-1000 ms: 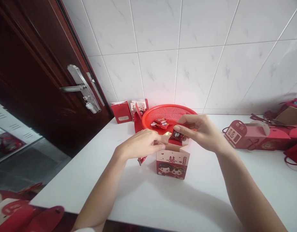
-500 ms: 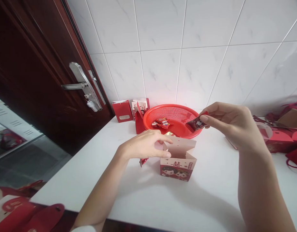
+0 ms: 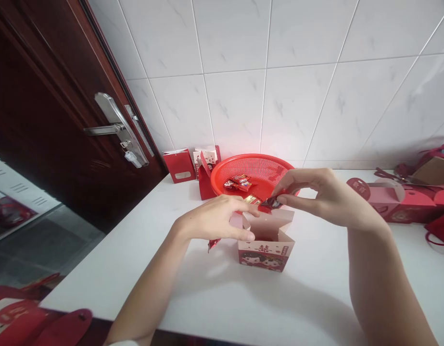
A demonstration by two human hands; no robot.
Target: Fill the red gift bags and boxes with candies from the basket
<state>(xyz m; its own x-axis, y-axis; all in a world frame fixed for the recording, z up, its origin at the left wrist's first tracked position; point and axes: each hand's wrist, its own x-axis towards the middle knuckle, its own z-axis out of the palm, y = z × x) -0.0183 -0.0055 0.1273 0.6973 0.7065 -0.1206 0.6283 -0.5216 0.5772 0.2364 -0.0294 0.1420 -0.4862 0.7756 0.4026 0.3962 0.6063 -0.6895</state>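
Head camera: the right hand (image 3: 326,199) pinches a dark-wrapped candy (image 3: 274,203) at the rear flap of the open paper gift box (image 3: 263,259), beside the red colander (image 3: 258,165), leaving it outside, while the left hand (image 3: 207,218), fingers parted, grips nothing at the left rim.

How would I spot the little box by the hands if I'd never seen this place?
On the white table, find the wide red basket near the tiled wall. The box stands in front of it, beside the left hand. Cartoon faces and a gaping top set it apart from the plainer red box back by the wall.
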